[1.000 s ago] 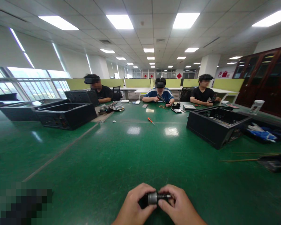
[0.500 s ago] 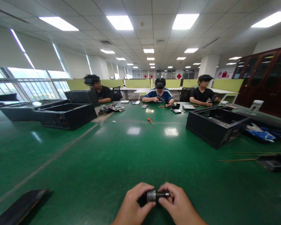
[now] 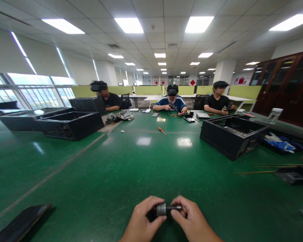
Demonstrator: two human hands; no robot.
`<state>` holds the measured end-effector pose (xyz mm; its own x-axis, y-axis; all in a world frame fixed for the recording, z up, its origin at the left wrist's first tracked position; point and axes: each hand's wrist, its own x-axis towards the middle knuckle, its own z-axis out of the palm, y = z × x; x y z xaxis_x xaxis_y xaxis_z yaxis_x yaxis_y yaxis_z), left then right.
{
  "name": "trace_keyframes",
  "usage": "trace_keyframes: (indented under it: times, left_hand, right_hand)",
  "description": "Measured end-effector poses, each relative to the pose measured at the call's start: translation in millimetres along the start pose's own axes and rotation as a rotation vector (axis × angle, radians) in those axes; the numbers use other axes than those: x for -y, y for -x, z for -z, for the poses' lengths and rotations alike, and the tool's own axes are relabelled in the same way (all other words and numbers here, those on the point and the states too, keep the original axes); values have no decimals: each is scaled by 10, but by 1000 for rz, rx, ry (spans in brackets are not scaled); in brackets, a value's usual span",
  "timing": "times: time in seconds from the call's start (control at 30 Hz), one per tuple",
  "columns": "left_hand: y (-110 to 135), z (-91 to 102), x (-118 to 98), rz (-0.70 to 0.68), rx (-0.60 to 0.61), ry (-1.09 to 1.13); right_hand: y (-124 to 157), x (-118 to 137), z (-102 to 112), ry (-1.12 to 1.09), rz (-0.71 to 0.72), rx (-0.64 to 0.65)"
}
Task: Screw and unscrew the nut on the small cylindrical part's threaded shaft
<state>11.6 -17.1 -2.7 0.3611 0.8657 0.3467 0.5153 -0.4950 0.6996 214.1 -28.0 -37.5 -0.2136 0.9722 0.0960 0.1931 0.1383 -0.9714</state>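
Shifted slightly leftward, the metal part (image 3: 161, 209) sits over the green table (image 3: 131, 171), left hand (image 3: 143, 216) gripping its thick end, right hand (image 3: 194, 215) pinching its slim shaft, suggesting ongoing two-handed manipulation.

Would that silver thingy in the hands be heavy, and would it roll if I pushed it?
The silver part may feel heavy for its size, as it looks like metal. It would probably roll, since its thick end looks round, perhaps curving because the other end is thinner.
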Motion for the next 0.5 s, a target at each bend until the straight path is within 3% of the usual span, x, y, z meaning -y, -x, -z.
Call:
trace_keyframes:
  times: [0.5]
  left_hand:
    - [-15,12,-21,51,-37,12]
  right_hand:
    - [10,-43,-7,-35,13,-24]
